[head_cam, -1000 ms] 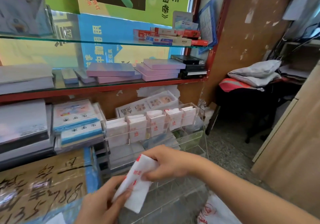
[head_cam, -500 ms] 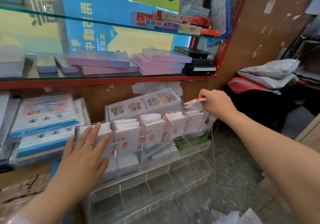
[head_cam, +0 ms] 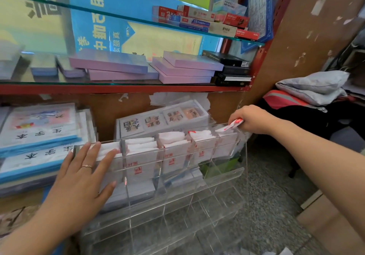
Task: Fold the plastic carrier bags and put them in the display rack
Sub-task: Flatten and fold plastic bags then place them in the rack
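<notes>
A clear acrylic display rack (head_cam: 177, 201) with tiered compartments stands below the red shelf. Its top row holds several stacks of folded white carrier bags (head_cam: 173, 140) with red print. My right hand (head_cam: 254, 119) pinches a folded white-and-red bag (head_cam: 230, 126) at the rim of the rack's rightmost top compartment. My left hand (head_cam: 83, 177), fingers straight and spread, presses flat against the front of the rack's left end, its fingertips at the leftmost stack.
Booklets (head_cam: 39, 136) lie stacked left of the rack. Purple boxes (head_cam: 183, 67) sit on the glass shelf above. Grey cushions (head_cam: 314, 86) rest on a dark chair at right. A cardboard box (head_cam: 335, 231) stands on the speckled floor, with loose bags (head_cam: 276, 251) at the bottom edge.
A second ago both hands held the folded bag low in front of the rack. Since then my right hand carried it to the rightmost top compartment and lowered it; my left hand moved onto the rack.
</notes>
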The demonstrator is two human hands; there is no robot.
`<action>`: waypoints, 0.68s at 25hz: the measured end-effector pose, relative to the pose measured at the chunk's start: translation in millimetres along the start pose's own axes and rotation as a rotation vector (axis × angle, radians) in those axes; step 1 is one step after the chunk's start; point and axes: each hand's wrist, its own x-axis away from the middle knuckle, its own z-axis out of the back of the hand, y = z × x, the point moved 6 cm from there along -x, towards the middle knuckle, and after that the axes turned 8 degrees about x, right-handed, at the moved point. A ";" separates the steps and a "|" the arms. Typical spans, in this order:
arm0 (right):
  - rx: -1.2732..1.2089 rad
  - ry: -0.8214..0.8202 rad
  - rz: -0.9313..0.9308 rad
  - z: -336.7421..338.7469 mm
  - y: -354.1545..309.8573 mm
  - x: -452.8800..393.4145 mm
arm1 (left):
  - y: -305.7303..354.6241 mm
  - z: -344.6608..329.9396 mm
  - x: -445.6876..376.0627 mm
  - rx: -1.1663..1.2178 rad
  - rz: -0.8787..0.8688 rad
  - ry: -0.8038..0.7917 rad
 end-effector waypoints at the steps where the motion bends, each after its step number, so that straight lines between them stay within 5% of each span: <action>1: 0.028 0.033 -0.003 3.7 -3.2 -3.9 | 0.4 0.0 -0.1 0.009 -0.008 -0.008; 4: 0.138 0.081 -0.013 3.4 -16.7 -13.5 | 1.7 -1.7 -2.1 -0.012 -0.046 -0.006; 8: 0.117 -0.102 -0.082 -23.4 -20.9 -20.4 | -4.8 -9.2 -3.5 -0.036 -0.030 -0.069; 13: -0.190 0.357 -0.179 -12.4 -20.8 8.4 | -1.9 -6.9 -3.7 -0.054 -0.032 -0.062; 16: -0.193 0.011 -0.137 -53.4 -39.9 15.8 | -1.9 -7.5 -4.4 -0.137 -0.045 -0.135; 17: -0.257 0.020 -0.161 -56.9 -40.1 16.4 | -3.0 -9.0 -5.9 -0.152 -0.031 -0.172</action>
